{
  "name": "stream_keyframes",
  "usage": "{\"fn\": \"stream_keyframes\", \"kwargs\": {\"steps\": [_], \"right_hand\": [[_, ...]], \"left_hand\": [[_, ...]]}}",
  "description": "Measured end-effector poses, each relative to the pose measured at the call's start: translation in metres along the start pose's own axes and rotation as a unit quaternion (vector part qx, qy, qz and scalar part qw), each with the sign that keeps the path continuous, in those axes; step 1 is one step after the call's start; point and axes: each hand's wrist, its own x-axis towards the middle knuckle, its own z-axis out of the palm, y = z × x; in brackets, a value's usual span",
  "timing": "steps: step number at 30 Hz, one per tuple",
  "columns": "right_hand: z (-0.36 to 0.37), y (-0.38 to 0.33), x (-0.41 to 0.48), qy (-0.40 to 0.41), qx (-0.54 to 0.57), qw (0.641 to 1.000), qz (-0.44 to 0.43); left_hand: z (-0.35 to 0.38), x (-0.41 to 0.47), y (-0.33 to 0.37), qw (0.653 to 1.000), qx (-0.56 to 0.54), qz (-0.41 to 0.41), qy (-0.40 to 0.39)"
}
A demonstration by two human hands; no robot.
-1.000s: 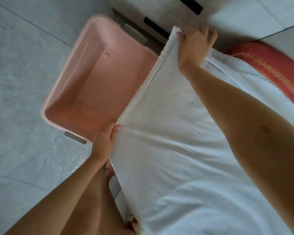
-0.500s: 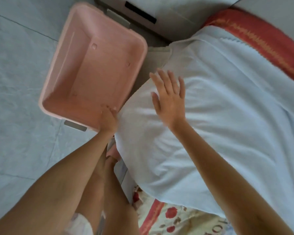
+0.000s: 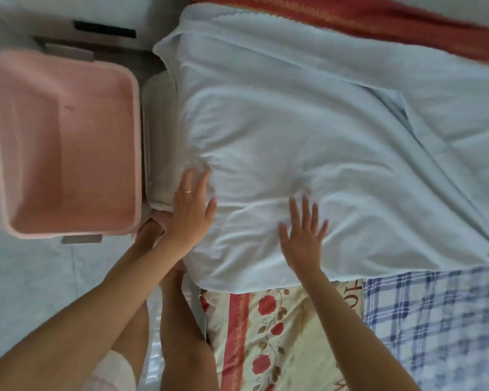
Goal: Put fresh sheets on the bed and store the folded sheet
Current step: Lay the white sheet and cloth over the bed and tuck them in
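Observation:
A pale blue-white sheet (image 3: 308, 131) lies spread and wrinkled over the bed. My left hand (image 3: 191, 204) rests flat on its left edge, fingers straight, a ring on one finger. My right hand (image 3: 304, 235) lies flat on the sheet near its front hem, fingers spread. Neither hand grips the cloth. Under the front hem a floral cover (image 3: 266, 328) and a blue checked cloth (image 3: 435, 320) show.
An empty pink plastic tub (image 3: 65, 142) stands on the grey tiled floor left of the bed. A white cabinet (image 3: 96, 26) is behind it. A red patterned cloth (image 3: 378, 21) runs along the bed's far side. My bare legs stand by the bed edge.
Both hands let go of the sheet's lace edge they held up and now lie flat on it. The sheet has dropped onto the bed and the view has swung right.

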Motion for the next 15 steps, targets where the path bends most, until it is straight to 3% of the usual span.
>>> {"fn": "stream_keyframes", "kwargs": {"steps": [2,6,8,11,15], "right_hand": [[-0.008,0.009,0.026,-0.001,-0.04,0.997,-0.062],[-0.039,0.034,0.086,0.03,0.072,0.984,0.163],[-0.072,0.04,0.116,0.122,0.113,0.972,0.164],[-0.112,0.042,0.16,0.203,0.137,0.96,0.133],[-0.145,0.067,0.22,0.195,0.17,0.95,0.172]], "left_hand": [[0.002,0.018,0.017,0.997,0.061,0.043,-0.018],[-0.007,0.073,0.045,0.983,0.171,0.047,-0.055],[-0.015,0.112,0.062,0.979,0.193,0.055,-0.04],[-0.034,0.165,0.086,0.978,0.192,0.074,0.033],[-0.057,0.233,0.107,0.963,0.203,0.094,0.153]]}}
